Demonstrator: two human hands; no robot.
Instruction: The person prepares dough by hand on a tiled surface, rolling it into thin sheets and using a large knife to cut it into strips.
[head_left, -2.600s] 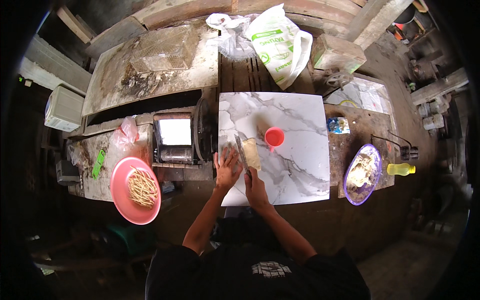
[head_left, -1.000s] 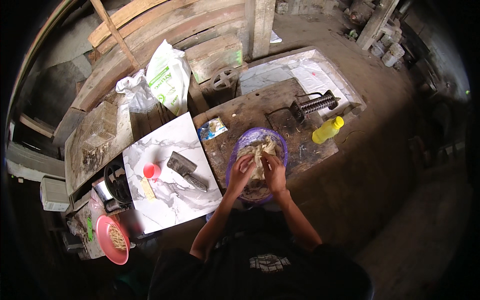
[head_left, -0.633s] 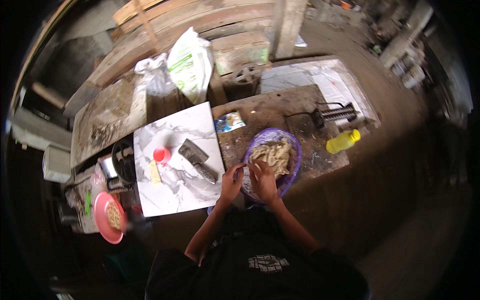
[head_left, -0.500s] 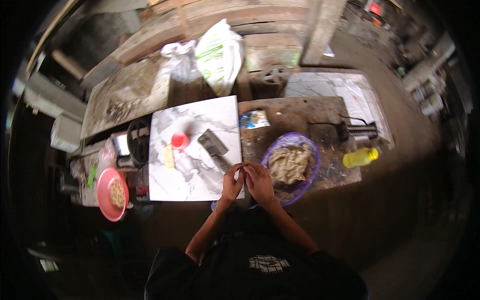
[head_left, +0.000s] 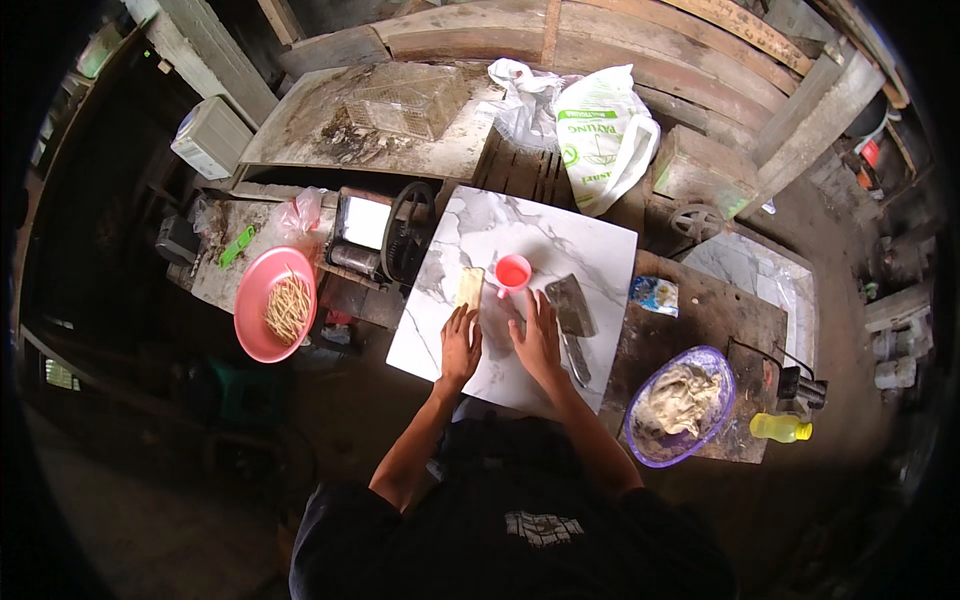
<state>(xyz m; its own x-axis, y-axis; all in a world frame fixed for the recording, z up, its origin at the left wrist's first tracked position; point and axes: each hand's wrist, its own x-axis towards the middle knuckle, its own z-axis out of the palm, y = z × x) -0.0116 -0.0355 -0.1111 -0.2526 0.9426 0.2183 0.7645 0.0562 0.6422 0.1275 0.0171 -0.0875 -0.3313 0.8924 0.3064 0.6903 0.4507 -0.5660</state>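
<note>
Over the white marbled board (head_left: pixel 420 335), both my hands are spread and hold nothing. The fingers of my left hand (head_left: pixel 460 347) reach the near end of a flat pale yellow strip (head_left: pixel 469 287); I cannot tell whether they touch it. My right hand (head_left: pixel 538 342) is just below a pink cup (head_left: pixel 513 272) with red inside, its fingertips close to the cup's handle. To the right of that hand lies a cleaver (head_left: pixel 571 305), its blade pointing away from me and its handle toward me.
At right, a purple basin (head_left: pixel 730 400) holds a lump of dough (head_left: pixel 681 398), with a yellow bottle (head_left: pixel 778 428) beyond. A blue-and-white packet (head_left: pixel 654 295) lies nearby. At left are a pink basin (head_left: pixel 245 325) of thin sticks and a machine with a black wheel (head_left: pixel 408 232). A white sack (head_left: pixel 603 140) stands behind.
My view has swung left, so the board now sits more central. My hands were together by the dough basin's left edge; they have separated and moved over the board near the strip and cup.
</note>
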